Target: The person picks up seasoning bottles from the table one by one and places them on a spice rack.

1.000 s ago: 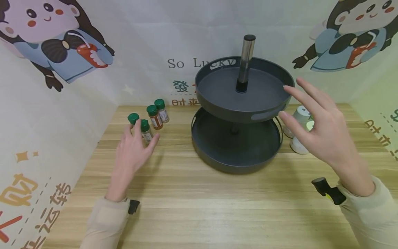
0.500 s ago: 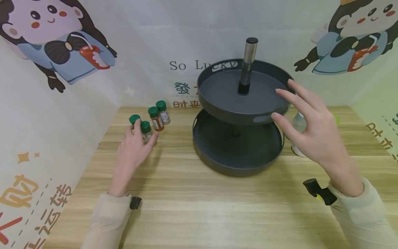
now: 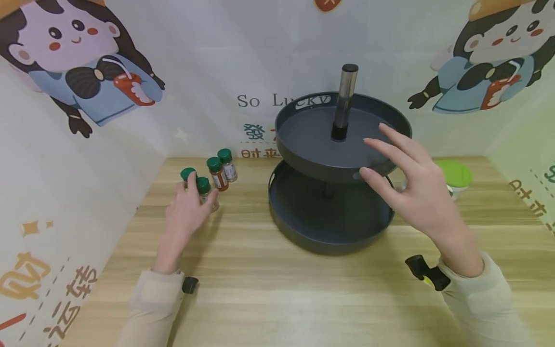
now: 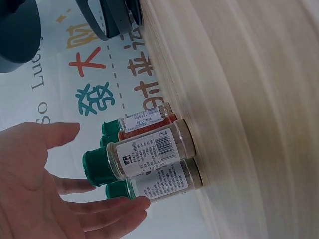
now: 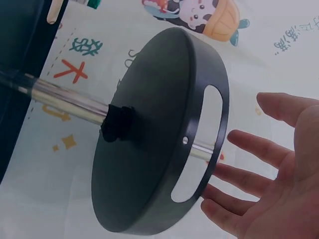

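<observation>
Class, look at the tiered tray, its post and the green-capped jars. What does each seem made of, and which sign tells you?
Tiered tray: perhaps coated metal or plastic; dark grey, satin, with soft highlights.
Post: likely polished metal, given its bright, mirror-like streaks.
Jars: clear glass or plastic; contents show through.
Green caps: probably plastic, opaque and evenly coloured.

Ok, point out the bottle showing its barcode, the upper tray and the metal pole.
Bottle [image 4: 144, 153], left wrist view: its label.
Upper tray [image 3: 310, 132], head view: bare floor.
Metal pole [image 3: 346, 91], head view: its shaft.
</observation>
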A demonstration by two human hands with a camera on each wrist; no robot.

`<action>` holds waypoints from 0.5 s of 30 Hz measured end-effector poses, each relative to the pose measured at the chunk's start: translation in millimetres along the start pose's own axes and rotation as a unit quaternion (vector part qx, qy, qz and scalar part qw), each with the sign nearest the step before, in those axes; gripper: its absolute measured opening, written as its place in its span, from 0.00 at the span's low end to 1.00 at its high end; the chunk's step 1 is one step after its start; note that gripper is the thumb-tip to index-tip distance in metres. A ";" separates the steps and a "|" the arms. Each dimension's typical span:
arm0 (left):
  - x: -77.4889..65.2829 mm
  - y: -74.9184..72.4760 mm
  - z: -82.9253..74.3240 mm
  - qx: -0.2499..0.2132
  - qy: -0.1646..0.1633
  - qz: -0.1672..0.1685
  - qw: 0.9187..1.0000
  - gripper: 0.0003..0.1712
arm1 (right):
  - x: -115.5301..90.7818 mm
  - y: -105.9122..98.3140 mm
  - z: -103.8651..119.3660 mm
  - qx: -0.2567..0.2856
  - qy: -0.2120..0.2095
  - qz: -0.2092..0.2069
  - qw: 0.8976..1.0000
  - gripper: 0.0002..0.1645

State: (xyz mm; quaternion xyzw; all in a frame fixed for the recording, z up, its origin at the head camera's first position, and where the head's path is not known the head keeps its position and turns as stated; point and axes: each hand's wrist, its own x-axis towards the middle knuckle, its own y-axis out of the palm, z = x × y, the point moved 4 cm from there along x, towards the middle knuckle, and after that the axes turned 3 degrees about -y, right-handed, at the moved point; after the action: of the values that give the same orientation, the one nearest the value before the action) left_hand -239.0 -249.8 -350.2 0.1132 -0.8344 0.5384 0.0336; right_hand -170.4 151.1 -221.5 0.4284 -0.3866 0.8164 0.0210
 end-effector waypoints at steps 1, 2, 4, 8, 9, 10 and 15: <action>-0.3 -0.3 0.7 0.001 0.001 -0.001 1.000 0.48 | -0.1 1.8 0.1 0.002 -0.002 0.001 1.000 0.30; -0.5 -0.7 1.2 0.001 0.002 -0.004 1.000 0.46 | -0.3 3.4 0.2 0.003 -0.003 0.002 1.000 0.29; -0.4 -1.5 1.9 0.003 0.007 -0.012 1.000 0.43 | -0.1 6.2 0.2 0.005 -0.007 0.001 1.000 0.28; 1.1 -2.9 1.9 0.008 0.022 -0.033 0.999 0.37 | 1.0 9.7 0.3 0.006 -0.023 -0.009 1.000 0.26; 1.6 -2.9 1.8 0.008 0.025 -0.038 0.999 0.36 | 1.1 10.4 0.3 0.006 -0.026 -0.010 1.000 0.25; 2.0 -2.9 1.5 0.008 0.029 -0.042 0.999 0.35 | 1.1 10.9 0.2 0.006 -0.027 -0.011 1.000 0.24; 4.4 -2.9 1.2 -0.001 0.035 -0.060 0.998 0.30 | 0.9 13.0 -0.4 0.004 -0.033 -0.016 0.999 0.18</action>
State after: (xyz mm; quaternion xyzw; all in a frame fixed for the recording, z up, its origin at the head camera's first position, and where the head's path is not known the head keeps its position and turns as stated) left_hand -242.6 -252.7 -347.4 0.1440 -0.8251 0.5380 0.0951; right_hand -176.0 142.0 -228.9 0.4614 -0.3770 0.8029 0.0190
